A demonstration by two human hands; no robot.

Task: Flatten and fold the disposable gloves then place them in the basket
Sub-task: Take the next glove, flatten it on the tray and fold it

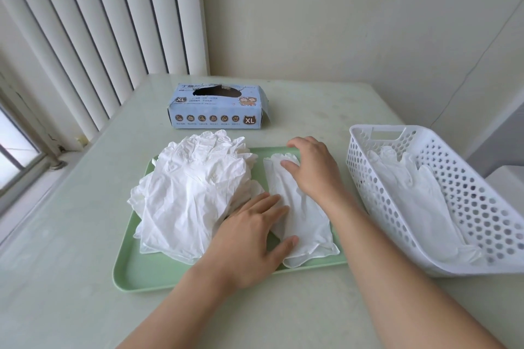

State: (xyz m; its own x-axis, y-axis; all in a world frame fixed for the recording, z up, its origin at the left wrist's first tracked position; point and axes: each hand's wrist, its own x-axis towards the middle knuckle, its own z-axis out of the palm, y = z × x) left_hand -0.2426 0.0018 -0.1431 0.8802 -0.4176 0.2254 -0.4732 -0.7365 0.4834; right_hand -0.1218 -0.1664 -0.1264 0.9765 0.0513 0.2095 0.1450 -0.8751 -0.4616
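A single white disposable glove (304,224) lies flat on the right part of a light green tray (136,272). My left hand (249,238) presses its cuff end with straight fingers, thumb on the glove. My right hand (310,167) presses flat on the glove's finger end. A loose heap of white gloves (192,193) fills the tray's left part. A white perforated basket (459,207) stands to the right of the tray and holds gloves (419,195) laid along its bottom.
A light blue glove box (218,106) marked XL stands behind the tray with its top opening torn. Vertical blinds (85,37) and a window sill run along the left. The pale table (71,306) continues in front of the tray.
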